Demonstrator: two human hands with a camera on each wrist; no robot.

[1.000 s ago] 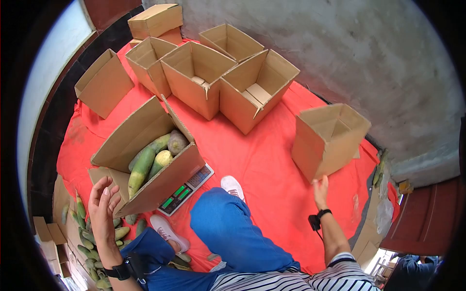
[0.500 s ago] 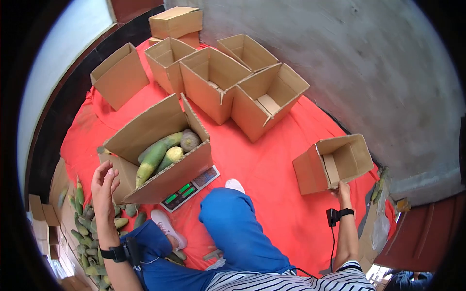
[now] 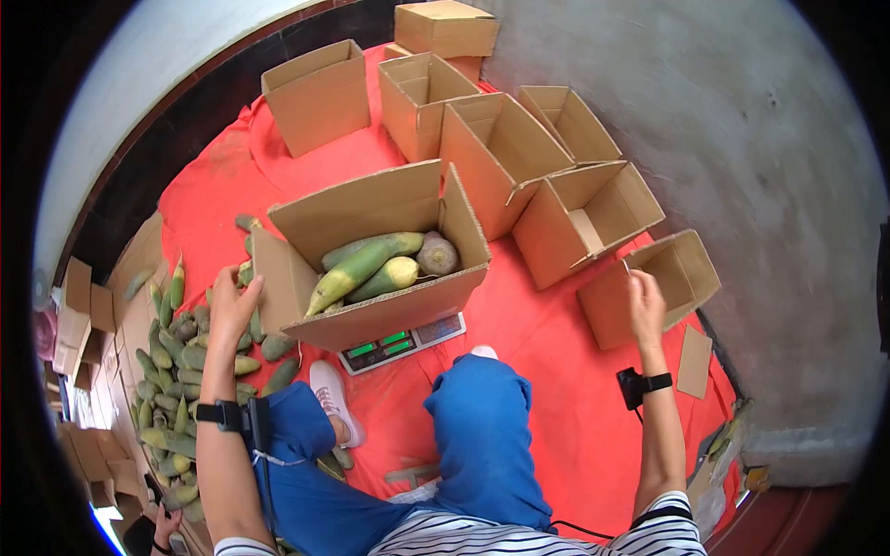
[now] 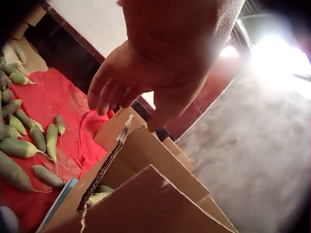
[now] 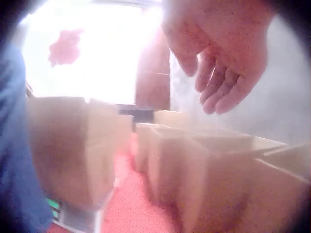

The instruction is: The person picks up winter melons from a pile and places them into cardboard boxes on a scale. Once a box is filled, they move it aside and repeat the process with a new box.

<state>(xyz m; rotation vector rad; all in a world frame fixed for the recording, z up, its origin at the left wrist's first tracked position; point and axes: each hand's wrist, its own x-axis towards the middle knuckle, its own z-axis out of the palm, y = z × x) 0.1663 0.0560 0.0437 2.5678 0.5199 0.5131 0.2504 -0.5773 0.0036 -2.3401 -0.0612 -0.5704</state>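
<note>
An open cardboard box [image 3: 389, 320] holding green radishes [image 3: 366, 269] and a round root [image 3: 438, 254] stands on a digital scale [image 3: 404, 345] with lit green displays. Beside the box's left side is my left hand [image 3: 235, 308], its fingers loosely bent and holding nothing; in the left wrist view that hand [image 4: 160, 82] hangs above the box's flaps [image 4: 160, 204]. My right hand [image 3: 646, 306] is raised in front of an empty box [image 3: 607, 306] at the right. The right wrist view, which is blurred, shows the hand [image 5: 223, 58] above the boxes with nothing in its fingers.
Several open boxes [image 3: 491, 167] stand at the back on the red sheet [image 3: 389, 463], near the grey wall [image 3: 723, 139]. A radish pile [image 3: 171, 398] lies at the left. A flat cardboard piece [image 3: 694, 361] lies at the right.
The box at the right now stands close beside the row of boxes, and my right hand has come off it. My head view has turned rightward. The left hand has moved nearer the filled box.
</note>
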